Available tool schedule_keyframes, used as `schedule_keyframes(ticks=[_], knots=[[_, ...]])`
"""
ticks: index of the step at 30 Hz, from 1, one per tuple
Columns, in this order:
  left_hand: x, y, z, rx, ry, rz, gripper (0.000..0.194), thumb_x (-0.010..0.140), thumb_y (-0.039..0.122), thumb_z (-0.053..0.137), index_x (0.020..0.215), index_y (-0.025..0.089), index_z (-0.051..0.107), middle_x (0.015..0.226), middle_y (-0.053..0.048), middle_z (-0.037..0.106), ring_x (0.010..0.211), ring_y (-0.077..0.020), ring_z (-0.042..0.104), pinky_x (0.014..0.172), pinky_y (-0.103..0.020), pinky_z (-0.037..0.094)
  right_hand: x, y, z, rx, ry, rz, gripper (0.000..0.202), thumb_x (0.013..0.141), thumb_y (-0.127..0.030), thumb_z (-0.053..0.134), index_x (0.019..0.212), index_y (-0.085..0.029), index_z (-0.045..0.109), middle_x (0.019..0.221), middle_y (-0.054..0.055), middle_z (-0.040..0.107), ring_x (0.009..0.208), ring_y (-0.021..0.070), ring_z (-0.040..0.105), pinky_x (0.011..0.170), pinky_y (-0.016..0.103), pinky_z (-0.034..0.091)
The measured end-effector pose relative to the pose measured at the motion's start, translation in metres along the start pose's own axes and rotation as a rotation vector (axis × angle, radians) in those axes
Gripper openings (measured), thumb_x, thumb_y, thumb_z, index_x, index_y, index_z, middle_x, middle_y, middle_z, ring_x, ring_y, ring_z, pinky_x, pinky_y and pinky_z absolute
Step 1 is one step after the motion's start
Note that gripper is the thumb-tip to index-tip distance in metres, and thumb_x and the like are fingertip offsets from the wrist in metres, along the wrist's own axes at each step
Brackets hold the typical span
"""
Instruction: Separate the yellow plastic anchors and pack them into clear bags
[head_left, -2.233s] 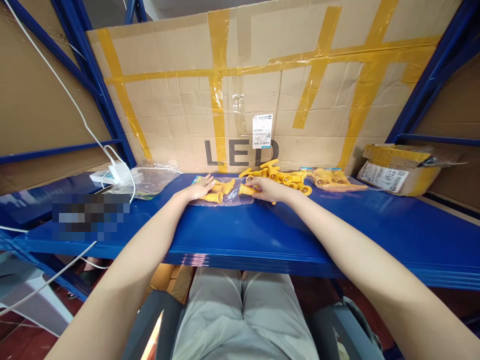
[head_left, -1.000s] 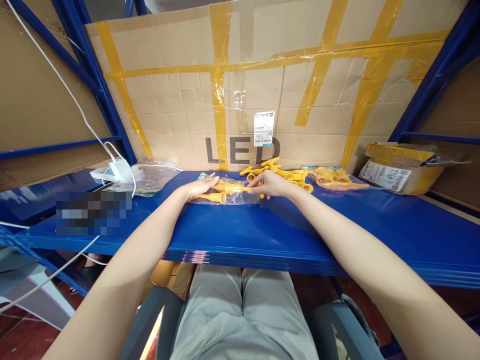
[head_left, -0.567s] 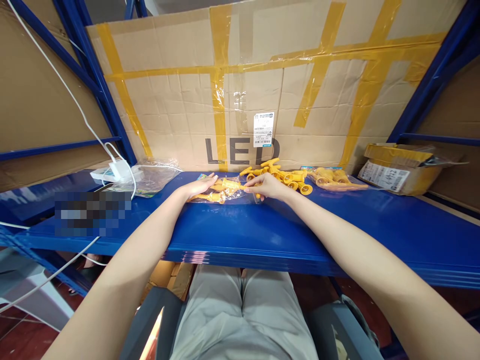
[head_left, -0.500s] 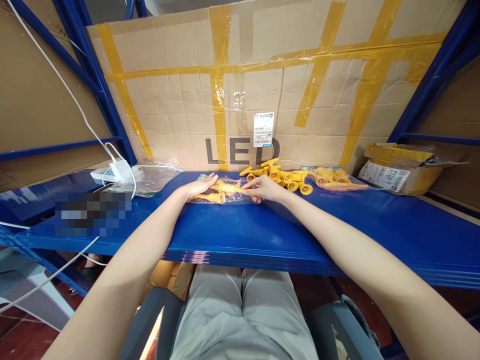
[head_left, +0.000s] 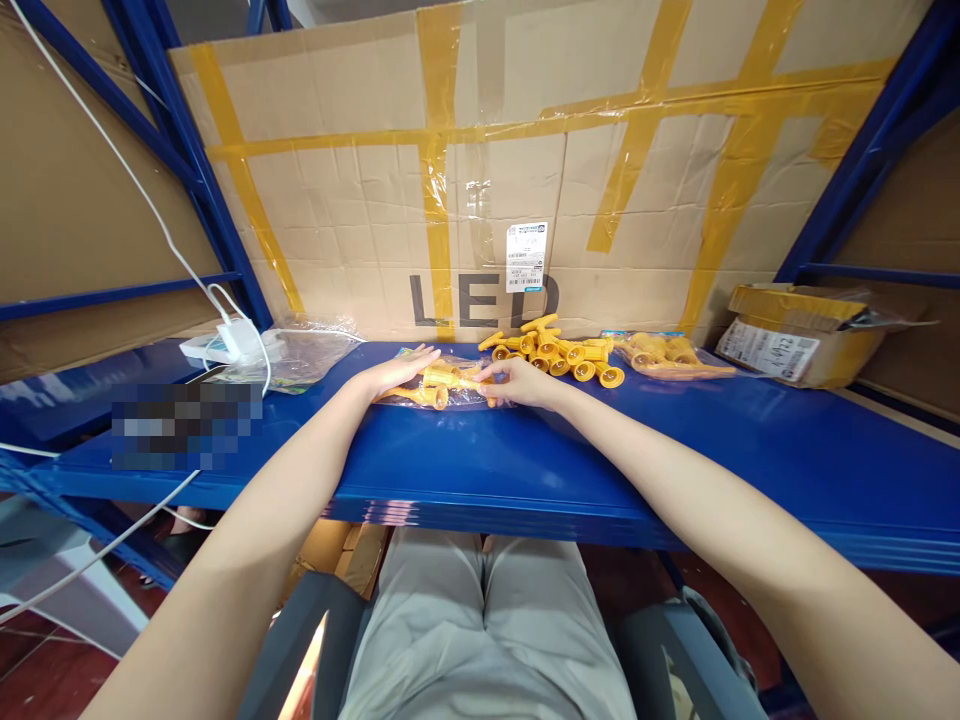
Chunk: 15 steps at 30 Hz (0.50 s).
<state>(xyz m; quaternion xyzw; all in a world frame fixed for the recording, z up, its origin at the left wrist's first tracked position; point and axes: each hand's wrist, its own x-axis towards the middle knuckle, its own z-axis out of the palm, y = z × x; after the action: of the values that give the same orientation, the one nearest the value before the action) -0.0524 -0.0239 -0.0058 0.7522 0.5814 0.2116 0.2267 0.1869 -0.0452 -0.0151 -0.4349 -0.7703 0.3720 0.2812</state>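
Observation:
A clear plastic bag (head_left: 466, 399) lies on the blue shelf, with several yellow horn-shaped plastic pieces (head_left: 431, 397) inside, each with a flared, cup-like end. My left hand (head_left: 397, 372) rests across the bag's left side, fingers stretched out. At the bag's right end, my right hand (head_left: 514, 383) has its fingers closed round the narrow end of a yellow piece. Part of that piece is hidden by the fingers. Just behind my right hand sits a loose pile of similar yellow pieces (head_left: 574, 352).
To the right lie a filled bag of yellow pieces (head_left: 667, 356) and an opened cardboard box (head_left: 795, 345). A power strip (head_left: 225, 345), a plastic package (head_left: 311, 360) and a blurred-out dark object (head_left: 187, 422) are at left. A large cardboard sheet (head_left: 360, 220) stands behind.
My right hand has shifted slightly left, bringing the yellow piece further over the bag. The left hand stays nearly in place, its fingers a little farther right.

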Motion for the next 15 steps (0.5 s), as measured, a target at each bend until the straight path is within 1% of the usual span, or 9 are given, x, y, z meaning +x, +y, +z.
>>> schedule_keyframes(ticks=[3,5,7,9,11,12,15], knots=[[-0.002,0.003,-0.001,0.099,-0.028,0.026,0.081,0.081,0.071,0.034,0.146,0.022,0.030,0.154,-0.005,0.013,0.142,-0.0258,0.007,0.115,-0.040,0.011,0.000,0.000,0.000,-0.032,-0.031,-0.007,0.025,0.074,-0.021,0.068,0.097,-0.011,0.068,0.059,0.000,0.065,0.049,0.0071,0.052,0.052,0.020,0.045],[-0.002,0.002,0.000,0.125,-0.028,0.035,0.081,0.082,0.069,0.035,0.146,0.021,0.029,0.154,-0.005,0.013,0.142,-0.0258,0.006,0.115,-0.040,0.009,0.000,0.000,0.000,-0.043,-0.040,-0.009,0.025,0.075,-0.021,0.067,0.097,-0.011,0.068,0.062,0.001,0.066,0.050,0.0072,0.051,0.051,0.020,0.044],[0.000,0.000,0.000,0.086,0.002,0.031,0.076,0.085,0.067,0.031,0.146,0.022,0.031,0.154,-0.004,0.015,0.142,-0.0238,0.008,0.116,-0.038,0.008,0.000,0.001,0.000,-0.038,-0.042,-0.004,0.026,0.075,-0.023,0.066,0.098,-0.011,0.068,0.063,0.001,0.066,0.052,0.0081,0.053,0.049,0.020,0.043],[0.003,-0.003,0.001,0.016,0.066,0.012,0.070,0.087,0.065,0.028,0.143,0.023,0.037,0.153,-0.003,0.019,0.142,-0.0220,0.013,0.116,-0.035,0.010,0.000,0.001,0.000,-0.042,-0.036,-0.007,0.027,0.075,-0.025,0.066,0.098,-0.012,0.068,0.065,0.002,0.067,0.054,0.0094,0.055,0.049,0.020,0.044],[0.005,-0.006,0.002,-0.057,0.121,-0.008,0.066,0.088,0.062,0.028,0.140,0.023,0.042,0.151,-0.003,0.025,0.141,-0.0220,0.020,0.115,-0.034,0.014,0.002,0.003,0.000,-0.056,-0.016,-0.040,0.027,0.073,-0.026,0.066,0.096,-0.012,0.069,0.070,0.003,0.068,0.059,0.0106,0.058,0.054,0.022,0.047],[0.006,-0.007,0.002,-0.096,0.126,-0.013,0.065,0.089,0.062,0.029,0.138,0.023,0.045,0.149,-0.004,0.029,0.139,-0.0224,0.025,0.115,-0.034,0.019,0.003,0.004,0.001,-0.060,-0.001,-0.067,0.025,0.072,-0.026,0.067,0.094,-0.012,0.070,0.074,0.003,0.069,0.062,0.0113,0.060,0.058,0.023,0.048],[0.007,-0.010,0.004,-0.248,0.047,-0.003,0.064,0.088,0.064,0.030,0.130,0.020,0.052,0.141,-0.007,0.044,0.130,-0.0234,0.042,0.108,-0.034,0.034,0.007,0.009,0.002,-0.019,0.037,-0.135,0.019,0.070,-0.023,0.069,0.087,-0.014,0.070,0.088,0.005,0.071,0.075,0.0138,0.064,0.072,0.026,0.051]])
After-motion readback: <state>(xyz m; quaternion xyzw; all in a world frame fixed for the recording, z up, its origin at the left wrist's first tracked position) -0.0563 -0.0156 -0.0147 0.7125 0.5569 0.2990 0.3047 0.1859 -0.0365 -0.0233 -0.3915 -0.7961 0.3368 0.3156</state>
